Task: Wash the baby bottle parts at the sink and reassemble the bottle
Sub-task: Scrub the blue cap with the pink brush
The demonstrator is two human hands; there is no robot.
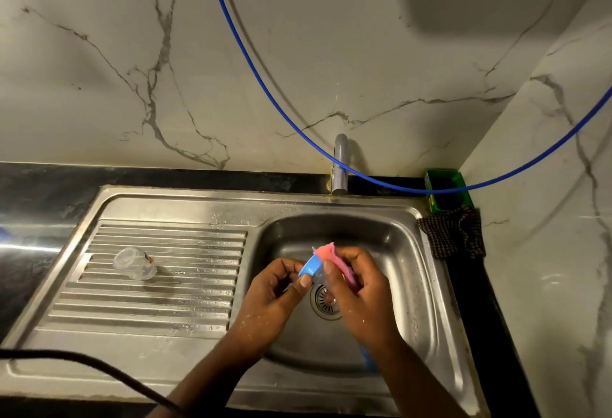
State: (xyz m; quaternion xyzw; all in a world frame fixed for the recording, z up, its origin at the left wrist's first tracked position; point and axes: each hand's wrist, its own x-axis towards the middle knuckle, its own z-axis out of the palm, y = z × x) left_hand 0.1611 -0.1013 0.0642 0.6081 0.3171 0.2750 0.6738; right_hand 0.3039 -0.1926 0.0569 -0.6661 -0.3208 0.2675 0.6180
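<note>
Two hands over the steel sink basin (pixel 407 285), both busy. Hard to read: the small blue plastic bottle ring (pixel 310 268) is mostly covered by fingers, only its upper rim and side show; a clear part under it is just a blur. The pink sponge pad (pixel 326 250) shows only its top corner and a strip along the right palm, rest hidden. A blue object (pixel 368 359) below the right wrist is partly hidden by the forearm, can't tell what it is. Drain strainer (pixel 326 301) half covered by the hands.

Room: basin walls sit close on all sides of the hands; chrome tap spout (pixel 339 166) is behind, well apart. Ribbed steel drainboard (pixel 185 292) on the left is mostly bare, with a clear plastic bottle cap piece (pixel 134 263) lying on it, well apart from the hands. Dark checked cloth (pixel 453 232) drapes at the basin's right edge, green plastic tray (pixel 447 189) in the corner behind it.

Grip: left hand (pixel 275 298) pinches the ring, thumb on its lower edge. Right hand (pixel 356 285) curls around the sponge, pressing it against the ring's right side.
</note>
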